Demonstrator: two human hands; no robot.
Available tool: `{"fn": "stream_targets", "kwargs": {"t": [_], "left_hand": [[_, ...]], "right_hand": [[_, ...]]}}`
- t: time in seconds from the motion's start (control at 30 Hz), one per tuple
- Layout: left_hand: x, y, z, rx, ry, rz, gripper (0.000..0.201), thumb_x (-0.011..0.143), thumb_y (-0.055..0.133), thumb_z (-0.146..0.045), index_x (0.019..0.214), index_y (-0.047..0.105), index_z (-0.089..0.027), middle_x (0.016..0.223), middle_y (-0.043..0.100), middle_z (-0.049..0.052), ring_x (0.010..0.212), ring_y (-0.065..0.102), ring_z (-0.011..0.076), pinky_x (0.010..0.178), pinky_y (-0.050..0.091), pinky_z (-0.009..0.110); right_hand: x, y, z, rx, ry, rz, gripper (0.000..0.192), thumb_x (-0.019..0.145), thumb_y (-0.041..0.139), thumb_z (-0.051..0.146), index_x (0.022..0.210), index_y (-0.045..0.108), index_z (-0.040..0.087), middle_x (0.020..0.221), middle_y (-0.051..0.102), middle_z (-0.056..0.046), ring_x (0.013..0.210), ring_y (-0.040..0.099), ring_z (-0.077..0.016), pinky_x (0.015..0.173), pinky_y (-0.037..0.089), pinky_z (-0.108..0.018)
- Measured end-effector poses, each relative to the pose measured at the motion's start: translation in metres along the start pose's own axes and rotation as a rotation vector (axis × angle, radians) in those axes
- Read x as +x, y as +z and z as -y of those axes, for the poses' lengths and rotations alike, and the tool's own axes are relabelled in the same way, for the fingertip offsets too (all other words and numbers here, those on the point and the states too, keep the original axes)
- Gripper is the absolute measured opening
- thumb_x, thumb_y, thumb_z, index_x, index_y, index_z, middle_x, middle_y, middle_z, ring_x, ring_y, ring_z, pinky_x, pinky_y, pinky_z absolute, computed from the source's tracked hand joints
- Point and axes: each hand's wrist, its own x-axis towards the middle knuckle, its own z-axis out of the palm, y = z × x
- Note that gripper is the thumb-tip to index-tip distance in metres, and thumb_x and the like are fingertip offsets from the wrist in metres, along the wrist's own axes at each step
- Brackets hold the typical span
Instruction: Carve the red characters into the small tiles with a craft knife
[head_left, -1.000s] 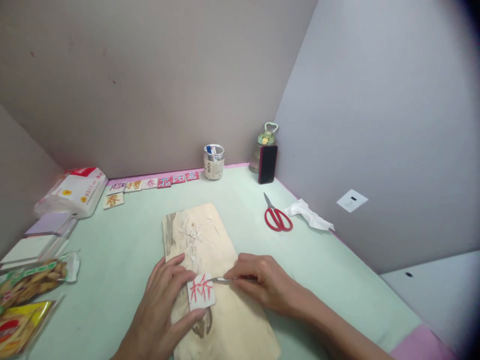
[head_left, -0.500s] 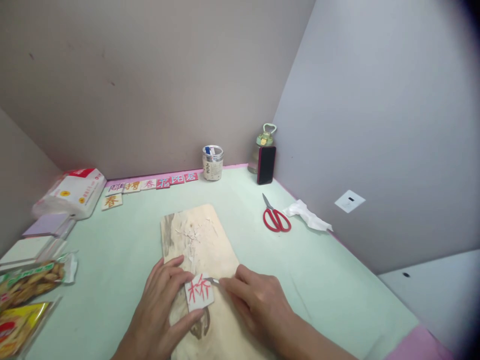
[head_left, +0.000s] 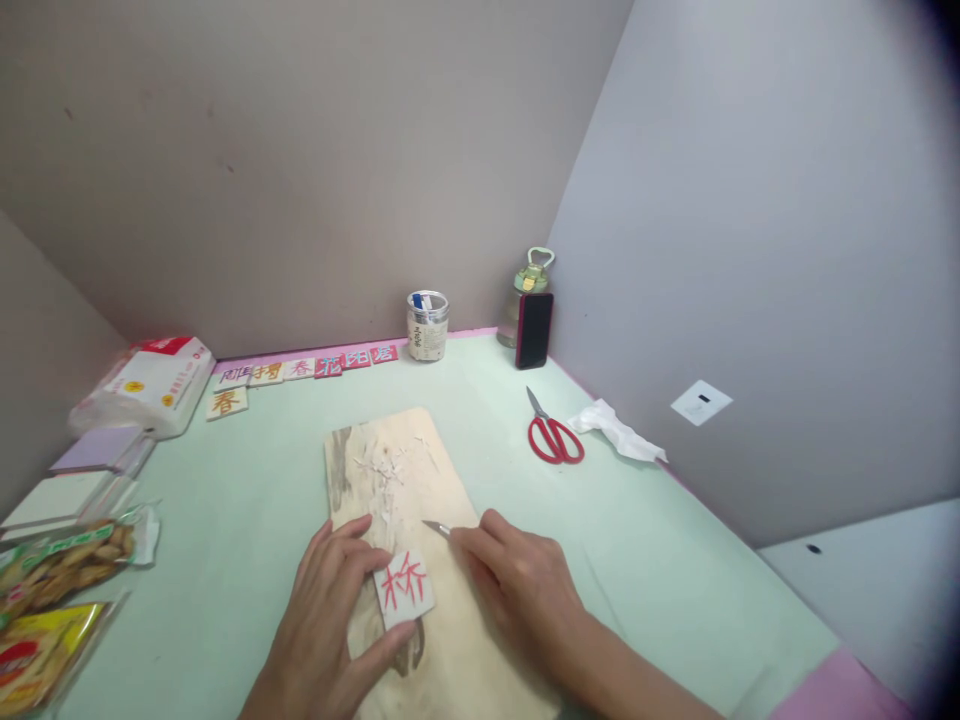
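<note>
My left hand [head_left: 334,610] pins a small pale tile [head_left: 405,588] with a red character on it against a wooden board [head_left: 409,480], thumb below the tile and fingers at its upper left. My right hand [head_left: 521,585] grips a thin carving knife [head_left: 436,526]; its blade tip sticks out to the upper left, just above the tile and off it. Pale shavings [head_left: 382,468] lie scattered on the board's far half.
Red scissors [head_left: 553,436] and a crumpled tissue [head_left: 616,428] lie at the right. A jar [head_left: 427,324], a bottle [head_left: 531,278] and a phone [head_left: 534,328] stand at the back. Carved tiles [head_left: 300,368] line the wall. Tissue pack [head_left: 146,385], blocks and snack bags [head_left: 60,565] fill the left.
The knife tip has lifted off the tile's right edge and moved up and away. My right hand turned, and the tile shifted slightly under my left hand.
</note>
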Motion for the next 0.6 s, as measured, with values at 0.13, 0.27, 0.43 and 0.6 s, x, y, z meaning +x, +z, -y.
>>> {"fn": "stream_targets", "kwargs": {"t": [0.13, 0.27, 0.43, 0.6], "left_hand": [[0.001, 0.000, -0.001, -0.003, -0.008, 0.003, 0.039, 0.086, 0.071, -0.037, 0.117, 0.050, -0.027, 0.113, 0.062, 0.005, 0.133, 0.049, 0.0329, 0.116, 0.030, 0.059], [0.002, 0.000, -0.001, -0.006, -0.012, 0.006, 0.038, 0.086, 0.071, -0.039, 0.116, 0.051, -0.027, 0.113, 0.062, 0.005, 0.133, 0.049, 0.0334, 0.117, 0.028, 0.060], [0.002, 0.000, -0.001, -0.016, -0.027, 0.022, 0.039, 0.086, 0.070, -0.041, 0.116, 0.050, -0.027, 0.113, 0.062, 0.006, 0.133, 0.048, 0.0346, 0.117, 0.027, 0.062], [0.001, -0.001, 0.000, -0.010, -0.012, 0.025, 0.039, 0.086, 0.070, -0.041, 0.117, 0.049, -0.028, 0.114, 0.062, 0.005, 0.134, 0.048, 0.0338, 0.117, 0.027, 0.061]], "right_hand": [[0.000, -0.009, -0.010, 0.275, 0.053, 0.076, 0.028, 0.100, 0.045, 0.019, 0.110, 0.071, 0.024, 0.081, 0.061, -0.001, 0.064, 0.060, -0.0120, 0.059, 0.040, -0.022], [-0.001, -0.019, -0.011, 0.349, -0.001, 0.190, 0.028, 0.101, 0.047, 0.021, 0.114, 0.072, 0.026, 0.084, 0.064, -0.002, 0.068, 0.062, -0.0128, 0.061, 0.040, -0.023], [0.010, -0.030, -0.011, 0.316, -0.061, 0.292, 0.025, 0.101, 0.049, 0.018, 0.109, 0.072, 0.025, 0.087, 0.066, -0.001, 0.072, 0.062, -0.0124, 0.063, 0.040, -0.023], [0.013, -0.028, -0.011, 0.241, -0.119, 0.265, 0.024, 0.101, 0.049, 0.018, 0.108, 0.071, 0.025, 0.087, 0.066, 0.000, 0.070, 0.061, -0.0120, 0.060, 0.037, -0.024]]}}
